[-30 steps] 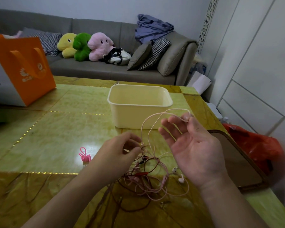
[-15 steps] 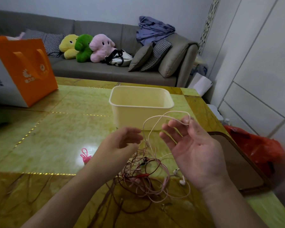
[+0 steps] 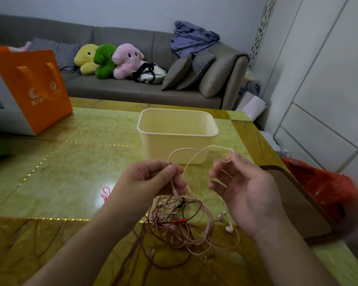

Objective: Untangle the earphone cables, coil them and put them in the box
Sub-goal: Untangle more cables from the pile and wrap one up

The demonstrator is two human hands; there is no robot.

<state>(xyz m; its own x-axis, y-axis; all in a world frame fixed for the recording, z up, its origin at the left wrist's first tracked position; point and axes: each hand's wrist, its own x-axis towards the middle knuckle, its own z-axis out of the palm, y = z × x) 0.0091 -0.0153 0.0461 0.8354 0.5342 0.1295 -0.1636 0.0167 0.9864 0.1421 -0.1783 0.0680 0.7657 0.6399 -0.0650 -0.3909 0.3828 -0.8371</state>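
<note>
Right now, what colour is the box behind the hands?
Pale cream-yellow box, clearest in the head view.

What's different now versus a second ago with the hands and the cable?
The left hand rose from the tangle and now pinches the pale pink cable between thumb and fingers. The loop over the right hand has lifted and spread wider in front of the box. The tangle, white earbuds and box stayed put.

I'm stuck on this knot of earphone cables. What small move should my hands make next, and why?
Probably lift the pale pink cable up and away from the tangle. The left hand already pinches it, its loop hangs over the right hand's fingertips, and the rest is mixed with dark red cables on the table. The box holds no cable yet.
</note>
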